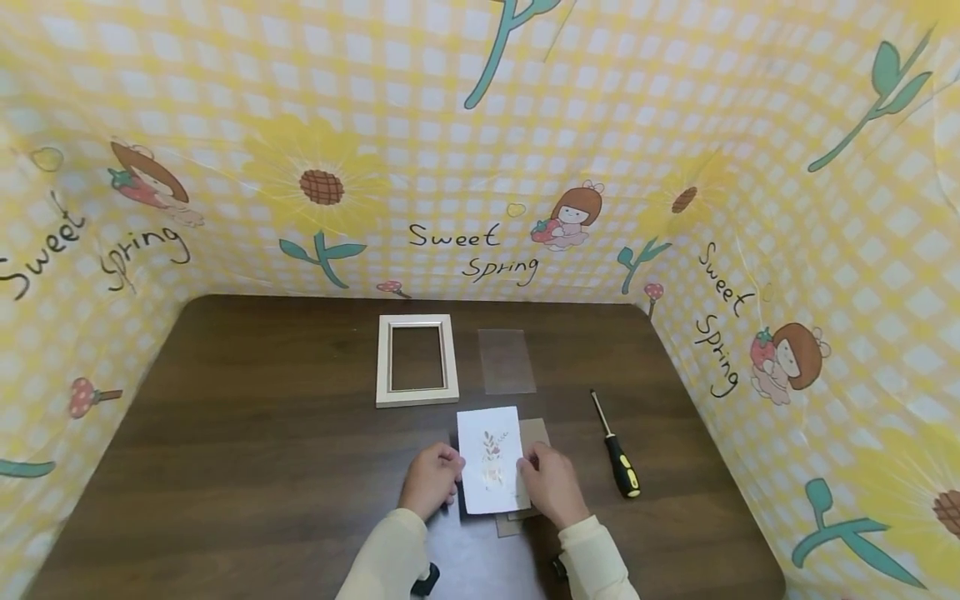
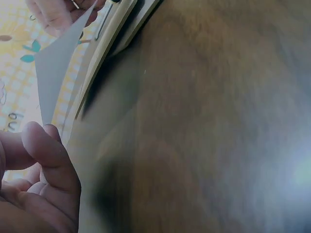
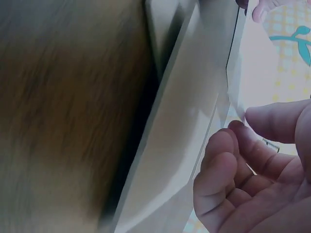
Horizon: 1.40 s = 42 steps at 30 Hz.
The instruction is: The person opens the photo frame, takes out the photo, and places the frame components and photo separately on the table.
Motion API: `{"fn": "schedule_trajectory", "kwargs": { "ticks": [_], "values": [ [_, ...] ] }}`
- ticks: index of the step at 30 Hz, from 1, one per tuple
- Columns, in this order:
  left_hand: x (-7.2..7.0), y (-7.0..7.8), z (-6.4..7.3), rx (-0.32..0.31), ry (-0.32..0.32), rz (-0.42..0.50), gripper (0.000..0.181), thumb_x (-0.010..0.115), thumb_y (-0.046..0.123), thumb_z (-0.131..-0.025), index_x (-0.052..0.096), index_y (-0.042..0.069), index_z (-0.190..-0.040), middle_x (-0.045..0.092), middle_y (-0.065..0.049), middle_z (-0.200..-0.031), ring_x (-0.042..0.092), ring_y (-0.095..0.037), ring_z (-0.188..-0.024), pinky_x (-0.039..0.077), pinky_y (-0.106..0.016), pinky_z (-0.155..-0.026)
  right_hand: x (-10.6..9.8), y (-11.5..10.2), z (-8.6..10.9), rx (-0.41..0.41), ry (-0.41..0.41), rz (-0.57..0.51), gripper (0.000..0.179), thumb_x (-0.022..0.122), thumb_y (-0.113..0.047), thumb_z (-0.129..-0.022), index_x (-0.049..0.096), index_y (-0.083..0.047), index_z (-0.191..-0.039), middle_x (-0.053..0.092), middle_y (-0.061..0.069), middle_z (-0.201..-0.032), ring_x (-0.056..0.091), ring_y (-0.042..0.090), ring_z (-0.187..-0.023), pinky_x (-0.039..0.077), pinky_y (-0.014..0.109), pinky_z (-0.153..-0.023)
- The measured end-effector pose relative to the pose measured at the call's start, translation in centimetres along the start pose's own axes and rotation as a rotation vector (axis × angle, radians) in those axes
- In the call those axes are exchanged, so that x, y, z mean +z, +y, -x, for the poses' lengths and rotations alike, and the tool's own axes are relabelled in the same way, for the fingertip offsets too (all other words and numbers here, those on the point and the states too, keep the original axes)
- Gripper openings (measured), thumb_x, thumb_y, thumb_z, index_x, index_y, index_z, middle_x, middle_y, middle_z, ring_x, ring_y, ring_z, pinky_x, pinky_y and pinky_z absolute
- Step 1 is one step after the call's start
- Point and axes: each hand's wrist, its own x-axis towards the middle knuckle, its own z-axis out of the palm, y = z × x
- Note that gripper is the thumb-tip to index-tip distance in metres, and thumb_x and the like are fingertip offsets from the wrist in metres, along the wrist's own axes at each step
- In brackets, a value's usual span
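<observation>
Between both hands a white card (image 1: 477, 433) with a small printed flower sprig is held up over the table. My left hand (image 1: 432, 481) pinches its left edge between thumb and fingers. On the opposite edge, the thumb and fingertips of my right hand (image 1: 553, 483) pinch it too. In the left wrist view the card (image 2: 54, 63) shows as a thin sheet seen from the side. Beneath it and partly hidden lies brown backing board (image 1: 535, 432), which the right wrist view shows as stacked flat pieces (image 3: 170, 141).
A cream picture frame (image 1: 384, 358) without backing lies behind the card, with a clear sheet (image 1: 507, 362) to its right. Farther right lies a screwdriver (image 1: 617, 454) with a black and yellow handle. Checked yellow cloth (image 1: 450, 183) walls in the brown table (image 1: 262, 467).
</observation>
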Motion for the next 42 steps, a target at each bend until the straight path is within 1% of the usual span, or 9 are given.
{"fn": "schedule_trajectory", "kwargs": {
  "ticks": [5, 11, 17, 21, 23, 29, 32, 38, 42],
  "values": [
    [-1.7, -0.2, 0.4, -0.017, 0.016, -0.012, 0.011, 0.062, 0.01, -0.098, 0.062, 0.0, -0.095, 0.059, -0.008, -0.072, 0.052, -0.015, -0.051, 0.048, -0.029, -0.048, 0.7, -1.4, 0.1, -0.062, -0.004, 0.01, 0.017, 0.066, -0.009, -0.095, 0.058, -0.01, -0.08, 0.052, -0.001, -0.07, 0.049, 0.016, -0.064, 0.042, 0.031, -0.056],
    [-3.6, -0.4, 0.9, -0.03, 0.006, -0.052, 0.014, 0.062, 0.014, -0.098, 0.062, -0.001, -0.095, 0.058, -0.006, -0.07, 0.051, -0.013, -0.048, 0.046, -0.028, -0.046, 1.8, -2.7, 0.2, -0.103, -0.021, 0.02, 0.018, 0.066, -0.009, -0.095, 0.058, -0.011, -0.08, 0.052, -0.002, -0.07, 0.048, 0.015, -0.064, 0.042, 0.03, -0.056],
    [-5.2, -0.3, 1.2, -0.049, 0.014, -0.054, 0.019, 0.062, 0.019, -0.099, 0.061, 0.002, -0.089, 0.056, -0.005, -0.068, 0.05, -0.015, -0.048, 0.046, -0.028, -0.047, 2.9, -3.6, 0.2, -0.11, -0.03, -0.007, 0.019, 0.066, -0.009, -0.095, 0.057, -0.012, -0.079, 0.051, -0.003, -0.067, 0.048, 0.014, -0.062, 0.042, 0.029, -0.054],
    [-6.0, -0.1, 1.3, -0.056, 0.027, -0.052, 0.018, 0.061, 0.018, -0.099, 0.062, 0.002, -0.09, 0.056, -0.005, -0.068, 0.05, -0.015, -0.049, 0.046, -0.029, -0.047, 3.5, -4.4, 0.1, -0.138, -0.032, -0.002, 0.019, 0.066, -0.008, -0.094, 0.056, -0.011, -0.078, 0.05, -0.002, -0.067, 0.047, 0.014, -0.061, 0.041, 0.029, -0.054],
    [-6.4, -0.1, 1.4, -0.063, 0.048, -0.077, 0.018, 0.062, 0.019, -0.098, 0.063, 0.003, -0.091, 0.055, -0.005, -0.068, 0.049, -0.016, -0.049, 0.045, -0.03, -0.048, 3.7, -4.8, 0.1, -0.155, -0.032, 0.007, 0.02, 0.066, -0.008, -0.094, 0.056, -0.011, -0.077, 0.05, -0.003, -0.066, 0.046, 0.014, -0.061, 0.041, 0.029, -0.054],
    [-7.6, -0.2, 1.6, -0.066, 0.133, -0.228, 0.019, 0.064, 0.022, -0.096, 0.069, 0.005, -0.089, 0.06, -0.005, -0.079, 0.054, -0.021, -0.072, 0.043, -0.036, -0.065, 4.4, -5.8, 0.1, -0.17, -0.041, 0.001, 0.02, 0.067, -0.007, -0.093, 0.057, -0.011, -0.076, 0.05, -0.002, -0.066, 0.046, 0.014, -0.061, 0.04, 0.029, -0.054],
    [-8.1, -0.3, 1.7, -0.075, 0.142, -0.252, 0.02, 0.064, 0.022, -0.096, 0.07, 0.005, -0.089, 0.062, -0.005, -0.084, 0.056, -0.023, -0.079, 0.044, -0.039, -0.071, 4.8, -6.1, 0.1, -0.151, -0.057, 0.01, 0.021, 0.066, -0.009, -0.094, 0.057, -0.011, -0.076, 0.05, -0.003, -0.066, 0.046, 0.014, -0.061, 0.041, 0.029, -0.054],
    [-8.7, -0.3, 2.0, -0.088, 0.157, -0.283, 0.019, 0.065, 0.022, -0.095, 0.07, 0.005, -0.088, 0.063, -0.005, -0.084, 0.057, -0.023, -0.079, 0.046, -0.04, -0.071, 5.5, -6.5, 0.0, -0.126, -0.091, 0.019, 0.02, 0.065, -0.01, -0.095, 0.059, -0.011, -0.077, 0.052, -0.001, -0.067, 0.048, 0.015, -0.061, 0.042, 0.03, -0.054],
    [-9.0, -0.3, 2.2, -0.106, 0.166, -0.305, 0.019, 0.065, 0.023, -0.094, 0.07, 0.006, -0.086, 0.063, -0.004, -0.082, 0.057, -0.022, -0.078, 0.045, -0.039, -0.07, 5.9, -6.7, 0.1, -0.139, -0.111, 0.038, 0.021, 0.065, -0.011, -0.096, 0.058, -0.011, -0.076, 0.051, -0.001, -0.066, 0.048, 0.015, -0.06, 0.041, 0.03, -0.053]
  ]
}}
